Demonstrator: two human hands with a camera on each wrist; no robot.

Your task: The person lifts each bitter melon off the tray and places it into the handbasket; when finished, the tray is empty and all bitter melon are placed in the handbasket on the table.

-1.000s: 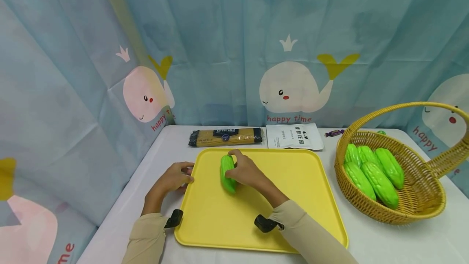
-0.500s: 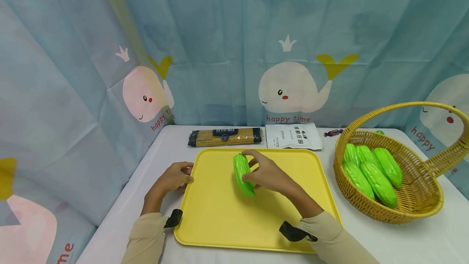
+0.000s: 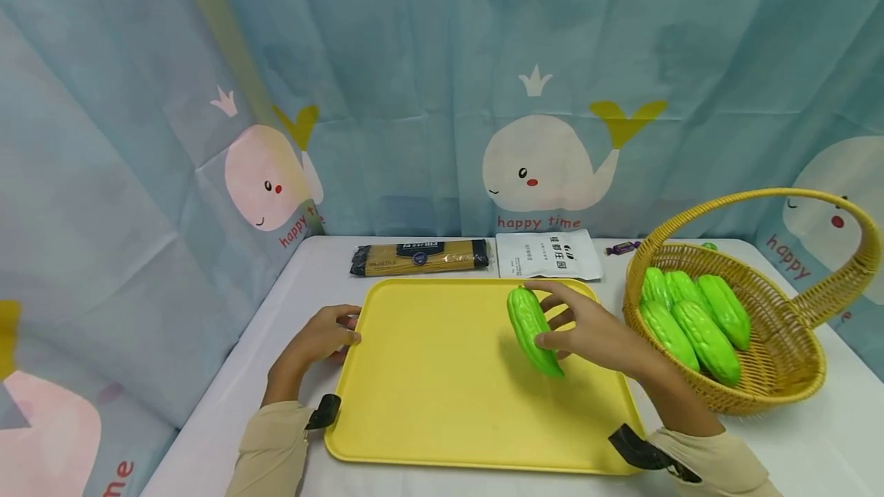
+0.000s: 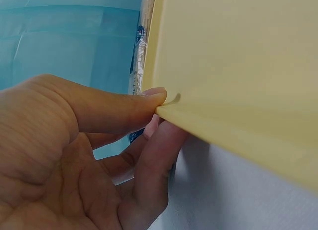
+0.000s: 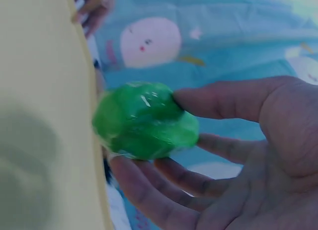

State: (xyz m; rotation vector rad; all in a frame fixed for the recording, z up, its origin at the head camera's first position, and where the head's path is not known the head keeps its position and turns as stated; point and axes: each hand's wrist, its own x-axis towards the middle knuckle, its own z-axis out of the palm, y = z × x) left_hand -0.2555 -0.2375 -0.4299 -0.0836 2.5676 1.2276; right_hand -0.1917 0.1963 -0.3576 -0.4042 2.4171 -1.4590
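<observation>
A bumpy bright-green toy bitter melon [image 3: 529, 324] is held in my right hand [image 3: 602, 332] above the right part of the yellow tray [image 3: 435, 382], its shadow falling on the tray. In the right wrist view the thumb presses one side of the bitter melon [image 5: 144, 121] and the fingers curl under the other. My left hand [image 3: 319, 337] pinches the tray's left rim. Seen from the left wrist, its thumb lies on top of the tray [image 4: 238, 61] edge and a finger bends beneath it.
A wicker basket [image 3: 783, 374] with a tall handle stands right of the tray, holding several more bitter melons [image 3: 706, 340]. Behind the tray lie a spaghetti pack [image 3: 421, 257], a white pouch [image 3: 549, 255] and a purple-wrapped candy [image 3: 622, 248]. A whale-print curtain [image 3: 400, 83] encloses the table.
My right hand has lifted the bitter melon off the tray and carried it rightward toward the basket. The left hand has stayed at the tray's rim.
</observation>
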